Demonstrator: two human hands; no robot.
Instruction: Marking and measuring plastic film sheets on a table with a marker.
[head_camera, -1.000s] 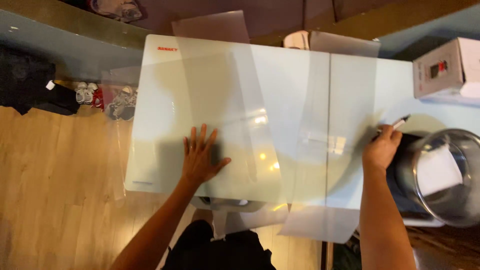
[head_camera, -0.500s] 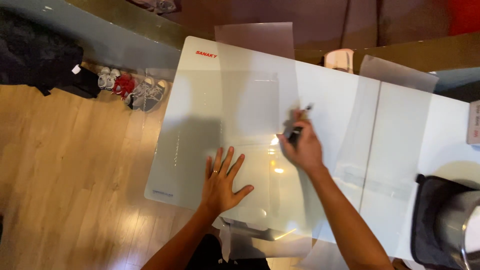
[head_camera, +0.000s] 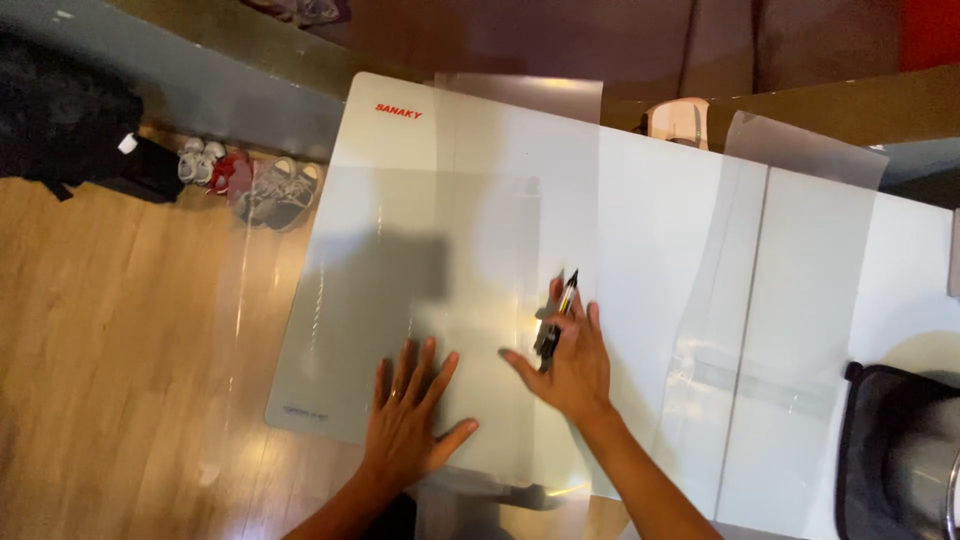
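Observation:
My left hand (head_camera: 408, 420) lies flat with fingers spread on a clear plastic sheet (head_camera: 500, 200) that covers the near part of a white tabletop (head_camera: 650, 200). My right hand (head_camera: 570, 365) rests just to its right on the same sheet, palm down, with a black marker pen (head_camera: 558, 315) held under its fingers; the pen's tip points away from me. A second clear sheet (head_camera: 790, 300) lies further right on the white surface, apart from both hands.
Wooden floor (head_camera: 120, 350) spreads to the left, with several shoes (head_camera: 250, 185) and a dark bag (head_camera: 60, 120) near the wall. A black bag-like object (head_camera: 895, 450) sits at the right edge. A small pale object (head_camera: 678, 120) stands at the table's far side.
My right hand brought the pen from the far right over to the middle sheet and now rests flat beside my left hand. The view has shifted to the left.

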